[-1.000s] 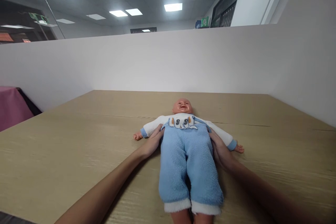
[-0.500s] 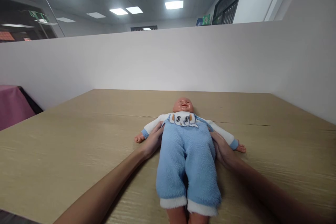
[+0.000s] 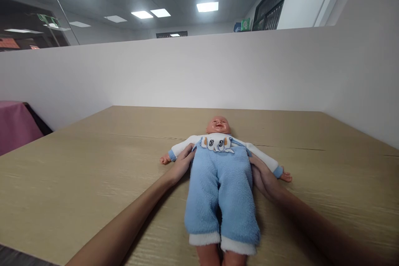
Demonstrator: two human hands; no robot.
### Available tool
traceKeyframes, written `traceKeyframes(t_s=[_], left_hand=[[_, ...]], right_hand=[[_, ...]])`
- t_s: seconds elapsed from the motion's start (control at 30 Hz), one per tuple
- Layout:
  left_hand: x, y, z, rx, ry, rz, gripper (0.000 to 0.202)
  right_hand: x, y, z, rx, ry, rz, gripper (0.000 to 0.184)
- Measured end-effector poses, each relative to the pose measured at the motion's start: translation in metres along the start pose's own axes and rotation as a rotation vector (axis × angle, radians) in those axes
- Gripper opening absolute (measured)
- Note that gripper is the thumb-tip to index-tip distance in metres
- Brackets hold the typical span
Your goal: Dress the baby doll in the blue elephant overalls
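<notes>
A baby doll [image 3: 222,174] lies on its back on the wooden table [image 3: 93,166], head away from me, in fluffy blue dungarees and a white top. My left hand [image 3: 180,165] presses against the doll's left flank, fingers curled under its side by the armpit. On the other flank, my right hand [image 3: 262,176] grips the same way. Both hands clasp the doll's torso between them. Its arms stick out sideways over my hands, and its bare feet reach the bottom edge of the view.
White partition walls [image 3: 199,75] close the table off at the back and on the right. A pink cloth-covered surface [image 3: 15,124] stands beyond the table's left edge.
The doll has slid slightly towards me and its legs have shifted a little left. Both hands have stayed on its sides.
</notes>
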State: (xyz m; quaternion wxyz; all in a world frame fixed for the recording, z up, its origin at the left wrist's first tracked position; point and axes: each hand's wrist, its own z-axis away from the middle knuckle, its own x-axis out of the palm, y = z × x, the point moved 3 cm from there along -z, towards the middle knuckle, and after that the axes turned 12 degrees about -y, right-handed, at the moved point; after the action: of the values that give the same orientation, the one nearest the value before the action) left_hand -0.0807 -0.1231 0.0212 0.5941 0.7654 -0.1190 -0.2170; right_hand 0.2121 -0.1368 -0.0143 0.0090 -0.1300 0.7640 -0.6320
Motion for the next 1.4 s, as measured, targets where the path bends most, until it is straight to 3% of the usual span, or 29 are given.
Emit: traceKeyframes(t_s=[0.2, 0.43, 0.63, 0.8, 0.93, 1.03, 1.17, 1.4], left_hand=[[-0.004, -0.005, -0.002, 0.023, 0.029, -0.083, 0.029], [-0.002, 0.004, 0.003, 0.107, 0.115, -0.078, 0.029], [-0.001, -0.002, 0.002, 0.055, 0.138, -0.081, 0.031], [-0.006, -0.007, 0.001, 0.005, 0.027, -0.258, 0.031], [-0.011, -0.006, 0.002, 0.029, 0.009, -0.475, 0.028], [-0.012, -0.007, 0.002, 0.021, 0.006, -0.541, 0.028], [-0.006, -0.004, 0.004, -0.025, -0.034, -0.368, 0.029], [0.005, -0.007, 0.004, -0.053, 0.075, 0.045, 0.037]], right_hand=[[0.003, 0.002, 0.000, 0.041, 0.017, -0.046, 0.019], [0.000, -0.015, 0.002, -0.063, 0.068, 0.198, 0.028], [0.004, -0.014, -0.007, -0.062, 0.013, 0.149, 0.034], [-0.008, -0.018, -0.001, -0.031, -0.065, 0.590, 0.031], [-0.015, -0.028, 0.005, -0.133, -0.086, 0.813, 0.022], [-0.013, -0.029, 0.006, -0.119, -0.137, 0.764, 0.015], [-0.007, -0.021, 0.005, -0.009, -0.193, 0.550, 0.020], [0.000, 0.003, -0.002, 0.076, -0.026, -0.078, 0.041]])
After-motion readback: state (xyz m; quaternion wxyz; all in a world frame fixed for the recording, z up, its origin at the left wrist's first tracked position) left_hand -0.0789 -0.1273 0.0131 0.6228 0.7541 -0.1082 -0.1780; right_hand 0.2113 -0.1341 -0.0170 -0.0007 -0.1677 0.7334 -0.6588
